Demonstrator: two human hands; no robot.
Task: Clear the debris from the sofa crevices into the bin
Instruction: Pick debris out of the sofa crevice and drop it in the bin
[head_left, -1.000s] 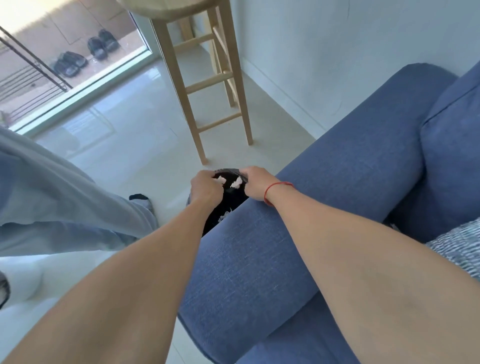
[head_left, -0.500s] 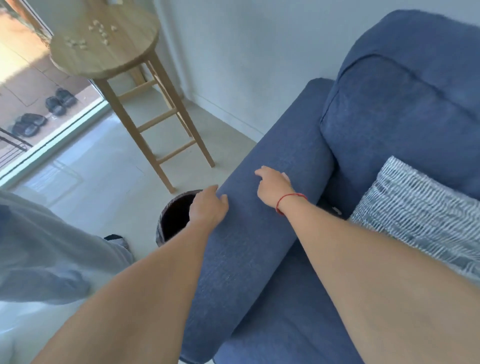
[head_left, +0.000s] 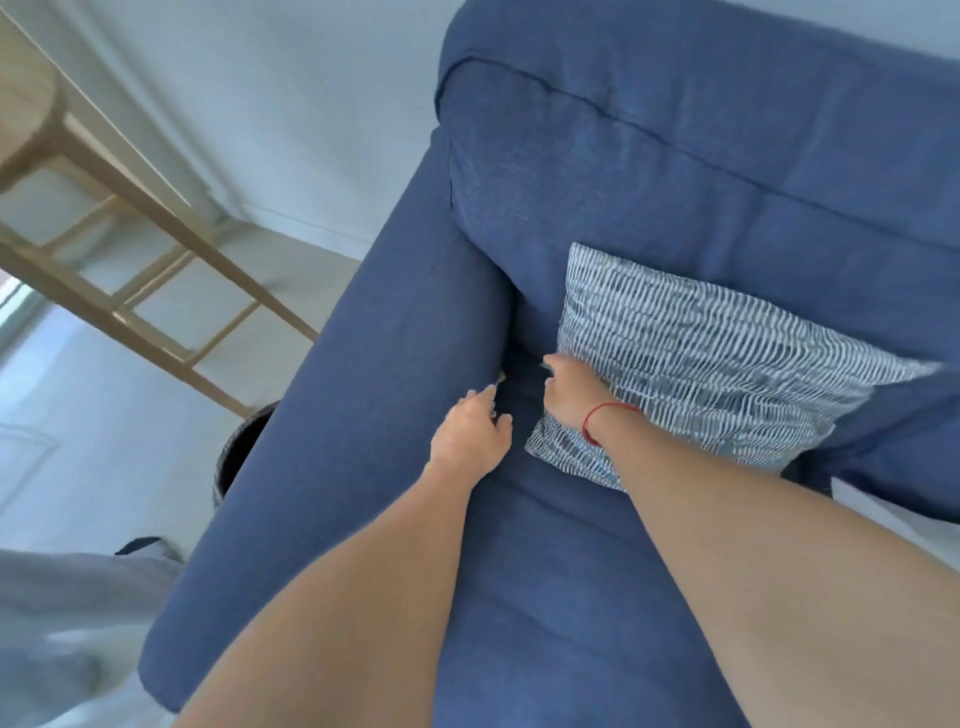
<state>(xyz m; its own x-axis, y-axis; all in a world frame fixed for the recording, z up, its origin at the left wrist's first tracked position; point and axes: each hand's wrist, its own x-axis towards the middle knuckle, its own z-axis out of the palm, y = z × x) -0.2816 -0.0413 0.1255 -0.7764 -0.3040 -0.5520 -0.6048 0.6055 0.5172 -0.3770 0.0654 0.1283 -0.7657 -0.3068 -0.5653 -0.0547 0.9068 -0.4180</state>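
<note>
On the seat of one blue sofa (head_left: 545, 597), against a white wall above pale floor, one striped cushion (head_left: 701, 364) leans. Left hand (head_left: 470, 441), fingers loosely spread, empty, rests at the armrest crevice, where a pale scrap (head_left: 502, 376) shows. Right hand (head_left: 569, 395), grip indiscernible, reaches beside the cushion. One dark bin (head_left: 236, 457) stands beyond the armrest, near one wooden stool (head_left: 135, 312).

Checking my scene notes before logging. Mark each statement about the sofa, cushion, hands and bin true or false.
1. The striped cushion lies on the sofa seat. True.
2. The bin stands on the seat. False: it is on the floor beyond the armrest.
3. The right hand is beside the cushion's corner. True.
4. The left hand grips the wooden stool. False: it is at the seat-armrest crevice.
</note>
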